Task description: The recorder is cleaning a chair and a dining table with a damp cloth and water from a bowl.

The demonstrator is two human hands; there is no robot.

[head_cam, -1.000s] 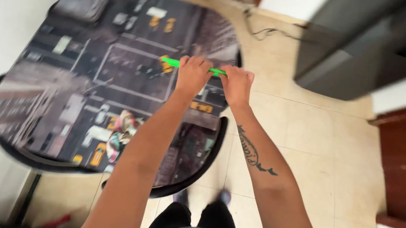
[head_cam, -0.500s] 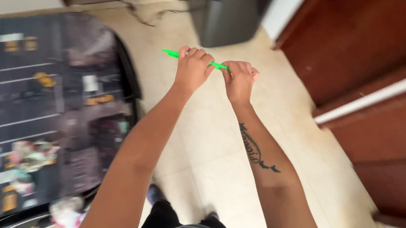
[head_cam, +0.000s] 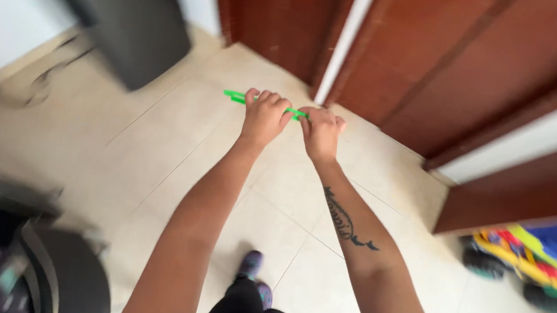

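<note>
Gripping a thin green plastic strip (head_cam: 235, 96) between them, both hands were raised in front of the person, above the pale tiled floor (head_cam: 159, 154). The left hand (head_cam: 264, 117) was curled shut around the strip's middle, with the strip's free end sticking out to its left. The right hand (head_cam: 321, 131) was closed on the other end, just beside the left, knuckles nearly touching. A dark grey bin (head_cam: 130, 22) stood on the floor at upper left, well apart from the hands. Reddish-brown wooden panels (head_cam: 431, 62) ran behind them. A colourful toy truck (head_cam: 535, 259) sat on the floor at the right edge.
</note>
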